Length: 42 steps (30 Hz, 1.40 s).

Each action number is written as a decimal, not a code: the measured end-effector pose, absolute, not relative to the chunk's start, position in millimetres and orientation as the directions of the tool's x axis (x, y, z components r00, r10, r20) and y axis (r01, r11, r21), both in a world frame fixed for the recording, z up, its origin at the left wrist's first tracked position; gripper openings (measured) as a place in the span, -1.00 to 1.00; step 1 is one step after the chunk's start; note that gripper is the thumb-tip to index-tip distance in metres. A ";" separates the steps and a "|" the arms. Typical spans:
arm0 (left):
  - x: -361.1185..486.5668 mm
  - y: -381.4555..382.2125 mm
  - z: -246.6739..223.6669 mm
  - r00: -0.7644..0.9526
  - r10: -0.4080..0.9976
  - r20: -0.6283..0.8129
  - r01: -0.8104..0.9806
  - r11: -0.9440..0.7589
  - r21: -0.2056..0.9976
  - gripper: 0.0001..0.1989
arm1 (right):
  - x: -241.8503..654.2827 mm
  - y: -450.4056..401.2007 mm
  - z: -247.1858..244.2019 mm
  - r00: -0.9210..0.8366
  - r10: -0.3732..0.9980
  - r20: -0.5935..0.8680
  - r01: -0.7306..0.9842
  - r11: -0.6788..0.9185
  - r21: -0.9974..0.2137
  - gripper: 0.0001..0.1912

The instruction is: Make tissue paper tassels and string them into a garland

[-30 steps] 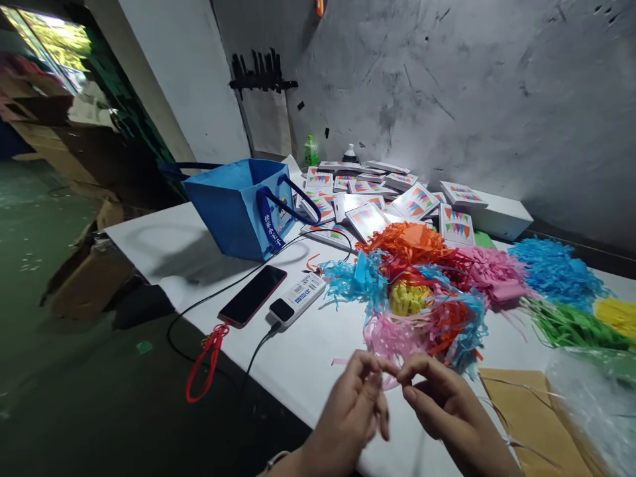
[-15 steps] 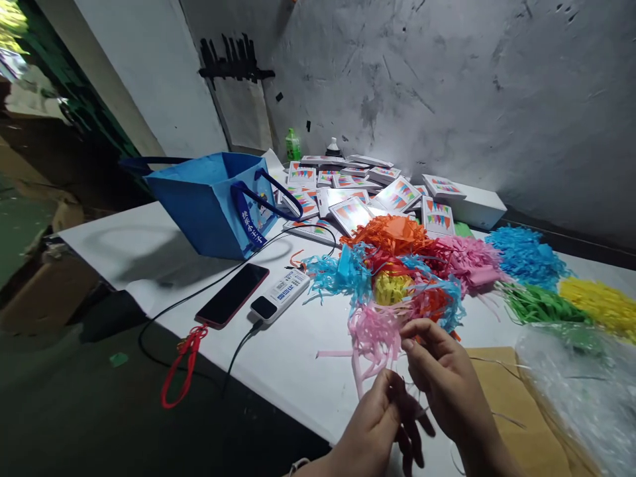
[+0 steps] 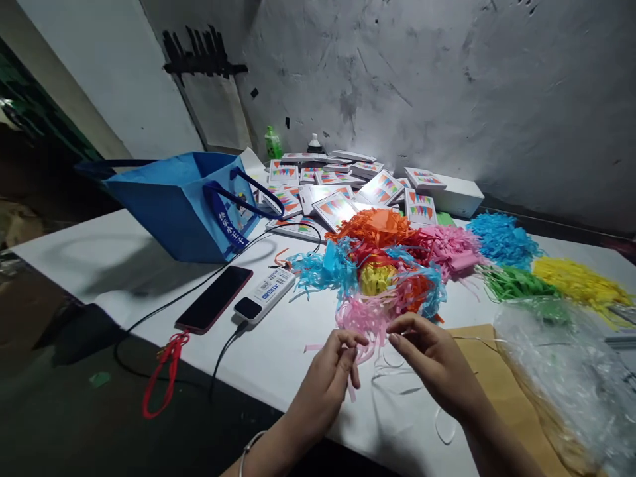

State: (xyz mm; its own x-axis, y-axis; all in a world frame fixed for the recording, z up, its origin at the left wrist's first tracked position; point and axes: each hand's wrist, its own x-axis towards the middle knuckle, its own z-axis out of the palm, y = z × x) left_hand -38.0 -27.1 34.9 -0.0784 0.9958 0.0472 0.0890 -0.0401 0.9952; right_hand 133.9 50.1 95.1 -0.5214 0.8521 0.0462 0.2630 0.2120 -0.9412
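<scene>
Pink paper streamers lie in a loose tangle at the near side of the colourful heap. My right hand is just right of them, thumb and forefinger closed in a pinch at the tangle's edge. What they pinch is too small to make out. To the left, my left hand hovers over the table's front, its fingers loosely bent and apart, holding nothing visible. Between and below the hands, thin white ribbon trails in loops across the white table. Orange streamers and light blue streamers lie behind.
Boxes with bunting pictures are piled near the wall. A blue gift bag, a phone and a cabled white device stand or lie leftward. Green streamers, yellow streamers, clear plastic and brown paper lie rightward.
My left hand has moved left and up, away from my right hand, and its fingers have loosened. My right hand stays beside the pink streamers. The view has shifted to the right.
</scene>
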 end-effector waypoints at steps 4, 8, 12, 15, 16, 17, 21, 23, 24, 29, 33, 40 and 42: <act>-13.1 -28.6 51.3 0.210 0.977 0.032 -0.146 -0.001 0.989 -0.65 | 116.5 49.9 112.2 -0.530 0.822 0.210 0.294 0.410 -0.863 -0.85; -6.0 -27.6 59.6 0.287 0.958 0.012 -0.345 0.091 0.934 -0.63 | 109.0 52.9 121.3 -0.525 0.781 0.338 0.334 0.554 -0.763 -0.87; -37.5 -27.3 61.6 0.141 0.990 0.000 -0.452 0.064 0.890 -0.63 | 128.6 62.1 125.8 -0.669 0.683 0.292 0.320 0.620 -0.716 -0.83; -63.6 -28.7 64.6 -0.012 1.000 -0.005 -0.412 0.000 0.911 -0.65 | 150.4 64.6 130.2 -0.836 0.533 0.130 0.314 0.658 -0.684 -0.82; -68.4 -29.3 65.2 -0.039 0.999 -0.013 -0.386 -0.003 0.922 -0.66 | 156.3 63.5 132.0 -0.859 0.503 0.098 0.316 0.671 -0.671 -0.81; -70.5 -30.0 65.4 -0.047 0.999 -0.026 -0.358 0.008 0.934 -0.66 | 160.9 61.6 133.7 -0.865 0.492 0.095 0.317 0.684 -0.658 -0.79; -57.8 -33.3 60.8 0.081 0.993 -0.091 -0.276 0.110 0.955 -0.63 | 166.5 48.5 137.8 -0.824 0.523 0.220 0.309 0.738 -0.600 -0.80; -47.1 -35.5 57.2 0.171 0.977 -0.126 -0.256 0.168 0.952 -0.62 | 165.2 43.3 137.0 -0.804 0.531 0.269 0.312 0.761 -0.570 -0.80; -42.5 -36.9 55.7 0.210 0.967 -0.145 -0.251 0.196 0.948 -0.63 | 164.4 41.9 136.1 -0.790 0.542 0.286 0.321 0.763 -0.561 -0.81; -32.9 -45.7 55.4 0.339 0.920 -0.198 -0.257 0.293 0.921 -0.65 | 164.1 44.7 126.8 -0.706 0.678 0.204 0.387 0.611 -0.691 -0.74; -32.8 -51.5 58.1 0.360 0.912 -0.196 -0.291 0.310 0.905 -0.64 | 171.6 46.8 107.3 -0.618 0.782 0.083 0.433 0.427 -0.794 -0.67; -20.6 -52.7 39.6 0.407 0.906 -0.115 -0.421 0.299 0.856 -0.67 | 187.3 41.9 69.5 -0.505 0.863 -0.025 0.328 0.166 -0.930 -0.59; -14.6 -51.6 32.1 0.403 0.914 -0.038 -0.471 0.243 0.848 -0.67 | 186.2 39.5 62.3 -0.474 0.879 -0.052 0.270 0.089 -0.959 -0.60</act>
